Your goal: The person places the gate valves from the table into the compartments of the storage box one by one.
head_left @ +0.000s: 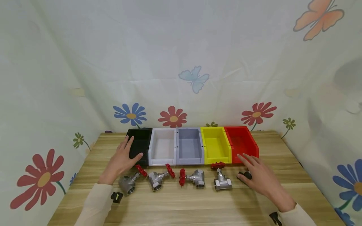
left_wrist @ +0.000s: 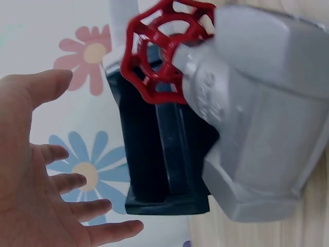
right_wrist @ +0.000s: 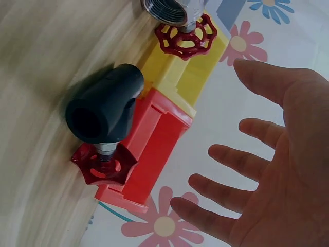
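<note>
My left hand hovers with fingers spread near the black bin, above a metal valve with a red handwheel. That valve looms large beside the empty palm in the left wrist view. My right hand is likewise spread, in front of the red bin. Below it lies a black valve, mostly hidden by the hand; its red handwheel shows in the right wrist view. Between the hands lie three more steel valves: one turned right, one turned left, one upright.
White, grey and yellow bins stand side by side between the black and red ones. They line the back of the wooden table. Behind hangs a pale curtain printed with flowers and butterflies.
</note>
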{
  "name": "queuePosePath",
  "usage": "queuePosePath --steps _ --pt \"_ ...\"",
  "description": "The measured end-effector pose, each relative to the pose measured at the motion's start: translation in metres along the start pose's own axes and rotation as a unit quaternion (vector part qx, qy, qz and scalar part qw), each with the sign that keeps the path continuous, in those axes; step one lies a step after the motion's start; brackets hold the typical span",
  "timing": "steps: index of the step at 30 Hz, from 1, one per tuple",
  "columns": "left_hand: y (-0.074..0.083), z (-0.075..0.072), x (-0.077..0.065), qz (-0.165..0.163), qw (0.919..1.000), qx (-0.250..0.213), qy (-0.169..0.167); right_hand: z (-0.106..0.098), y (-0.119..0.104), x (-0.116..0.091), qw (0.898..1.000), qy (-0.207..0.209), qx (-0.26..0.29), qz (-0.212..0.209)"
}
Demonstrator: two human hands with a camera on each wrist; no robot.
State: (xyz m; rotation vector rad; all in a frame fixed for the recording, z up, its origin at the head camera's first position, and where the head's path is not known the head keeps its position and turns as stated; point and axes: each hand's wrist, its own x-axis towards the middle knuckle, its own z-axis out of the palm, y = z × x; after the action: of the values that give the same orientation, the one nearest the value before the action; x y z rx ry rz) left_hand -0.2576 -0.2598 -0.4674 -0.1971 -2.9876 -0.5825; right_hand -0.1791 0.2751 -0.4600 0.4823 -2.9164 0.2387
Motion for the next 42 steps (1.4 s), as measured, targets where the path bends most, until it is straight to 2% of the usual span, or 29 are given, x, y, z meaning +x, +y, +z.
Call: queuePosePath --steps 6,13,20,26,35,42 --pt "-0.009 0.002 0.003 -0.007 0.9998 -0.018 -0.003 0.004 0.000 -0.002 1.000 -0.021 0.013 0.020" --pt "-0.017 0.005 0.009 -0.029 0.9991 -0.029 -0.009 0.007 0.000 -0.004 0.998 -0.042 0.009 0.049" --pt "-0.025 0.008 0.014 -0.027 0.9988 -0.042 0.006 0.008 0.001 -0.007 0.997 -0.054 0.009 0.052" --pt "-0.028 0.008 0.015 -0.019 0.9986 -0.045 0.020 0.010 0.004 -0.007 0.995 -0.080 0.010 0.065" --pt "-0.036 0.006 0.020 0.001 0.9981 -0.046 0.041 0.016 0.007 -0.008 0.996 -0.079 0.004 0.051" --pt "-0.040 0.004 0.022 -0.005 0.9980 -0.053 0.032 0.024 0.011 -0.006 0.996 -0.074 0.001 0.039"
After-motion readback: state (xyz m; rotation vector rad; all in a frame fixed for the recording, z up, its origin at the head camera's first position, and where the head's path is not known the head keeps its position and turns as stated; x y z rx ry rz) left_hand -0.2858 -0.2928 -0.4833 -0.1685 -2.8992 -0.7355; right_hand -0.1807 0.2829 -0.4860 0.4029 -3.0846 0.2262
